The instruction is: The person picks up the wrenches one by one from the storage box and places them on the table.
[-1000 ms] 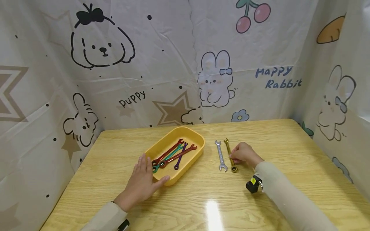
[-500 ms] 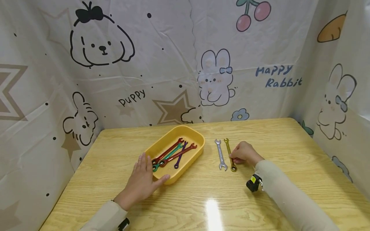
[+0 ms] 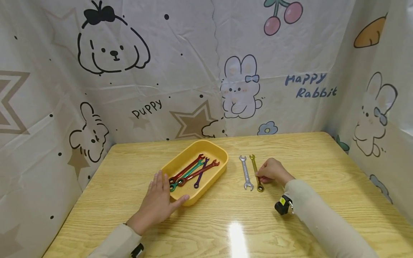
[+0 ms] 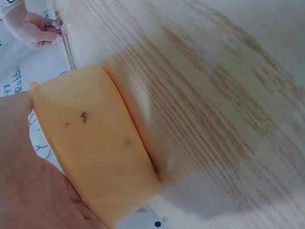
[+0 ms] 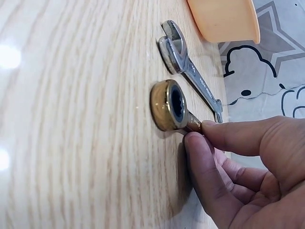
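My left hand lies with straight, spread fingers over the near left rim of the yellow tray. Inside the tray are two red wrenches, a green wrench and a purple wrench. Right of the tray a silver wrench lies on the table. Beside it my right hand pinches the gold wrench between thumb and finger near its ring end, as the right wrist view shows.
The wooden table meets a printed cloth at the back and sides. Each wrist carries a small black device, one seen at the right cuff.
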Motion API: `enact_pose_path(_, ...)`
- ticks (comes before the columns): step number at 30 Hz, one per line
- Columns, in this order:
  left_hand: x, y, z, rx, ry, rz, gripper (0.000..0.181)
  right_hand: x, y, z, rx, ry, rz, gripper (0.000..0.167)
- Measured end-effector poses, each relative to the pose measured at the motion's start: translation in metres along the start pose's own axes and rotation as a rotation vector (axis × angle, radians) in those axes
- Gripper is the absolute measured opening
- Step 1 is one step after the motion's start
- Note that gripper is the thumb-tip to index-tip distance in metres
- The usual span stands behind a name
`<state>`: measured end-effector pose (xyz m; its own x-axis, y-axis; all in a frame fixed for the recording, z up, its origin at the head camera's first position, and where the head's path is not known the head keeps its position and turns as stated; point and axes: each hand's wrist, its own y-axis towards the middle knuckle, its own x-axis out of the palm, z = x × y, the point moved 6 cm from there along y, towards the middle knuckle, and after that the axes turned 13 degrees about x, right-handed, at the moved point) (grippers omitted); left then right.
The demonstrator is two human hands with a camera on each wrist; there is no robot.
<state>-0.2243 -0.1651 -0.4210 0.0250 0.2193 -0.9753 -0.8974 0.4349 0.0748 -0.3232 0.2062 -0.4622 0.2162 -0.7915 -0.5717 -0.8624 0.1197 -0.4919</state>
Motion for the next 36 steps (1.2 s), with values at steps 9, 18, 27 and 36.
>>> enact_pose_path(9,0.0,0.0,0.001,0.004,0.001,0.004,0.113,0.001,0.001,0.002,-0.011,0.006,-0.01,0.011)
enact_pose_path(18,0.0,-0.002,0.0,-0.003,0.004,0.002,0.113,-0.002,-0.006,-0.019,-0.035,-0.024,0.034,0.019)
enact_pose_path(27,0.002,0.0,-0.001,-0.003,0.0,-0.004,0.113,0.013,-0.018,-0.076,-0.042,0.238,-0.108,0.028)
enact_pose_path(36,0.002,0.0,-0.001,-0.004,0.003,0.0,0.113,0.045,-0.03,-0.127,-0.085,0.462,-0.308,0.033)
